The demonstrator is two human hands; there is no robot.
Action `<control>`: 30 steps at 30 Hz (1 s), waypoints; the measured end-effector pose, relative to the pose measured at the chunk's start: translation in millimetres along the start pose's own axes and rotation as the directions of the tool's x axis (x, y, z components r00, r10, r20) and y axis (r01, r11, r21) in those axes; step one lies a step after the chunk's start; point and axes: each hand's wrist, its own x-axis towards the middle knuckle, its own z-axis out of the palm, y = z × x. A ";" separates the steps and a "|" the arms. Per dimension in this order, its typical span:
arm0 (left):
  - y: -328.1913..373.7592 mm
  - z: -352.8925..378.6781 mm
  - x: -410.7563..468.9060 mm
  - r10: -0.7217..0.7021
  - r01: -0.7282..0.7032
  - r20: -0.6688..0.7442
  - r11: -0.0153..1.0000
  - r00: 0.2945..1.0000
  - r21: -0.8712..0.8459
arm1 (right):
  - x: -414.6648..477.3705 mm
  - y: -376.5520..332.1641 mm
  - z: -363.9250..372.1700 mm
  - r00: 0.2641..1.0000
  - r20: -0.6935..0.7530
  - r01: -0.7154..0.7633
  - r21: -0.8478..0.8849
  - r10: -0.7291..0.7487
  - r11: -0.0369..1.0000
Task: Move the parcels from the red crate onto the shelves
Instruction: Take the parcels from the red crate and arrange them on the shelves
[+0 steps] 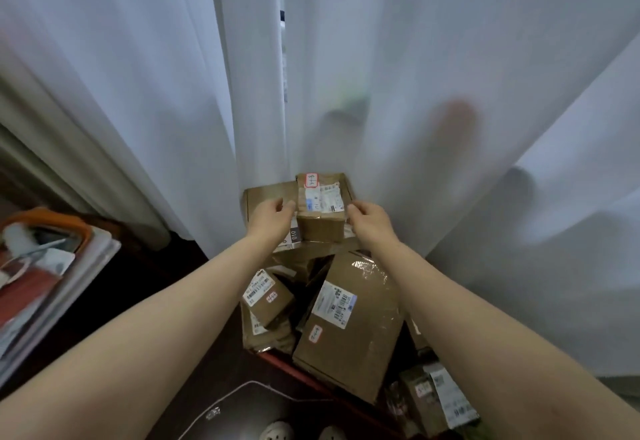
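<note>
A small brown parcel (322, 209) with a white label and a red-edged sticker marked in pen sits on top of the pile in the red crate (287, 368). My left hand (273, 214) holds its left side with curled fingers. Against its right side, my right hand (367, 219) has the fingers bent round the edge. Under it lies a flat brown box (266, 193). Nearer me are a large taped parcel (349, 318) and a small labelled parcel (268, 297). No shelves are in view; a curtain hides what is behind.
A white sheer curtain (381, 76) hangs right behind the crate, with blurred shapes behind it. At the left stands a stack of trays with an orange-rimmed item (48, 228). More labelled parcels (440, 394) lie at the lower right. A dark mat (249, 405) and white shoes (277, 431) are below.
</note>
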 end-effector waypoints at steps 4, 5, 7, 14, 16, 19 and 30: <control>2.4 6.5 8.7 -0.041 0.045 0.051 0.997 0.998 -0.068 | 18.1 -2.5 9.2 0.998 0.059 0.001 0.095 -0.007 0.995; 2.2 8.4 8.4 -0.043 0.049 0.075 0.995 0.996 -0.084 | 20.1 -2.4 11.8 0.998 0.065 -0.001 0.122 -0.007 0.993; 1.3 11.9 8.1 -0.034 0.047 0.103 0.991 0.994 -0.127 | 21.5 -2.2 15.7 0.998 0.067 -0.010 0.181 -0.003 0.983; 8.6 6.0 4.5 -0.031 0.063 0.101 0.941 0.994 -0.332 | 3.4 -0.8 14.8 1.000 0.015 -0.008 0.364 0.003 0.931; 13.1 1.2 4.2 -0.005 0.052 0.130 0.931 0.991 -0.362 | -6.5 -6.2 11.7 1.000 -0.005 0.012 0.409 -0.011 0.912; 21.1 -7.3 3.1 0.035 0.052 0.209 0.917 0.977 -0.395 | -18.2 -14.8 5.5 0.999 -0.045 0.043 0.474 -0.024 0.879; 59.5 -63.1 -5.1 0.242 -0.061 0.454 0.924 0.858 -0.377 | -74.4 -46.4 -21.0 0.949 -0.309 0.190 0.425 -0.055 0.885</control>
